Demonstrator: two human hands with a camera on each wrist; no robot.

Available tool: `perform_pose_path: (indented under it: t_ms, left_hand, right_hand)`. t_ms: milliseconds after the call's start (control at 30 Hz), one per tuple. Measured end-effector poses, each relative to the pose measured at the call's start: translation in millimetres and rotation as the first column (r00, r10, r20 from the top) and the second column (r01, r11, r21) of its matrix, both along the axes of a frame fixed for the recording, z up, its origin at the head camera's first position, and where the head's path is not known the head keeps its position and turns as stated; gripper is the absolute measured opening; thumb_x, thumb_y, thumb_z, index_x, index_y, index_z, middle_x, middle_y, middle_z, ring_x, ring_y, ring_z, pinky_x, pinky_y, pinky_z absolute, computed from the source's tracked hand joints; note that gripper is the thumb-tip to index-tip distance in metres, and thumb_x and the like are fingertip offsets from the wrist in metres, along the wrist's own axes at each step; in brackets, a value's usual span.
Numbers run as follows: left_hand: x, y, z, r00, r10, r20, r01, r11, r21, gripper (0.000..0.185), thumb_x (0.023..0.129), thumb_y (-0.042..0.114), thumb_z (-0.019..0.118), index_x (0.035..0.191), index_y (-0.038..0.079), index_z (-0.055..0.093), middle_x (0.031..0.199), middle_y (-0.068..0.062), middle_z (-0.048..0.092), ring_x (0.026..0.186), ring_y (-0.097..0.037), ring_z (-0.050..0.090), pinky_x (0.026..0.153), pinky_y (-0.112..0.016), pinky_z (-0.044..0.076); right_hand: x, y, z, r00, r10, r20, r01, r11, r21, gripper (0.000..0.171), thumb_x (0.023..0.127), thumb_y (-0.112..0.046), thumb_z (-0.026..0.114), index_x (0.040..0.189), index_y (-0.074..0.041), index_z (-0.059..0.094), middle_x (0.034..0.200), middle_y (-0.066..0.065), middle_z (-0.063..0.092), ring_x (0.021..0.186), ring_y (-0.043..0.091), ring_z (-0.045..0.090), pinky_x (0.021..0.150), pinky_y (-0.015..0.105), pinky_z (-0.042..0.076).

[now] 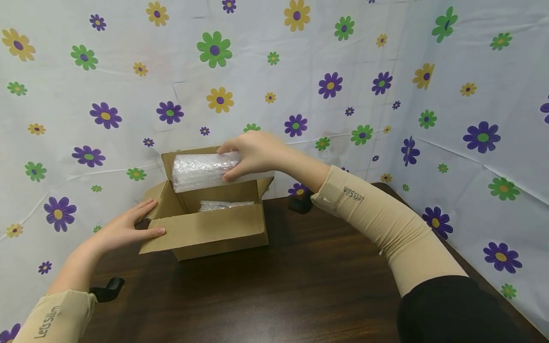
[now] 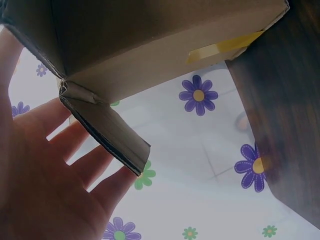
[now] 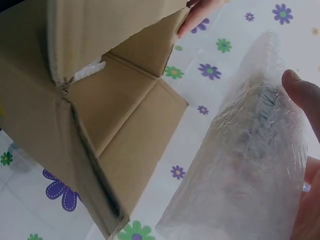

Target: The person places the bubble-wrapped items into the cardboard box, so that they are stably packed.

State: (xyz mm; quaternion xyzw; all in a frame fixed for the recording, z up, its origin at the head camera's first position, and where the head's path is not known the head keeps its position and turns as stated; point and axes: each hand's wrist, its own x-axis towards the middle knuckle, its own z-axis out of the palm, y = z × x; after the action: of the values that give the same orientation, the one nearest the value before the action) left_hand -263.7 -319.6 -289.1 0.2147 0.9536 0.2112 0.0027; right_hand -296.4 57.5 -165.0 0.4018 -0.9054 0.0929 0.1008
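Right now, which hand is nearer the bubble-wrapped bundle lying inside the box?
Hard to call, probably the right. The right hand holds a bubble-wrapped roll just above the bundle inside the cardboard box. The left hand rests on the box's left flap, outside.

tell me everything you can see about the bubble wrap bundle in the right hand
The bundle is a roughly cylindrical roll of clear, shiny bubble wrap; a darker shape shows faintly through it in the right wrist view, but what is inside cannot be told. It lies about level, held in the air above the open cardboard box, over its back edge. The right hand grips its right end, fingers on top and thumb below. Nothing else touches it. A second wrapped bundle lies inside the box below.
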Motion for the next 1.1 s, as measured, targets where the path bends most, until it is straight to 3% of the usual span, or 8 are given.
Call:
perform_pose_path:
  t_ms: [233,600,867,1100]
  left_hand:
    - [-1.4,0.0,-1.2,1.0,0.001,0.003,-0.001,1.0,0.001,0.092,0.086,0.039,0.071,0.153,0.001,0.021,0.156,-0.029,0.015,0.139,-0.054,0.013,0.099,-0.074,0.019]
    - [-3.3,0.1,1.0,1.0,0.001,0.013,-0.001,1.0,0.006,0.092,0.087,0.039,0.071,0.153,0.0,0.02,0.156,-0.03,0.014,0.139,-0.054,0.012,0.1,-0.074,0.018]
    - [-1.5,-2.6,-0.2,1.0,0.011,0.007,-0.011,1.0,0.002,0.091,0.087,0.039,0.07,0.153,0.001,0.021,0.155,-0.031,0.014,0.139,-0.054,0.013,0.099,-0.074,0.019]
    - [-1.7,-1.6,-1.4,1.0,0.017,-0.003,-0.017,1.0,-0.01,0.091,0.087,0.04,0.071,0.153,0.001,0.022,0.155,-0.03,0.016,0.139,-0.053,0.014,0.1,-0.074,0.019]
  right_hand:
    - [-18.6,-24.8,1.7,0.999,-0.031,0.029,0.031,0.999,0.028,0.068,0.077,-0.063,0.07,0.134,-0.028,0.058,0.129,-0.012,0.06,0.111,0.007,0.055,0.085,0.029,0.047]
    - [-43.5,-51.5,-3.5,0.994,-0.026,0.106,0.023,0.999,0.03,0.063,0.08,-0.052,0.074,0.132,-0.02,0.06,0.131,-0.007,0.059,0.118,0.01,0.053,0.096,0.026,0.042]
    - [-59.5,-66.3,-16.4,0.979,-0.053,0.196,0.046,0.998,0.041,0.065,0.082,-0.047,0.074,0.136,-0.018,0.056,0.139,-0.004,0.054,0.127,0.012,0.047,0.103,0.025,0.037]
    - [-62.7,-70.0,-28.3,0.959,-0.084,0.269,0.067,0.995,0.071,0.063,0.084,-0.045,0.073,0.137,-0.017,0.055,0.14,-0.003,0.052,0.128,0.016,0.046,0.104,0.03,0.039]
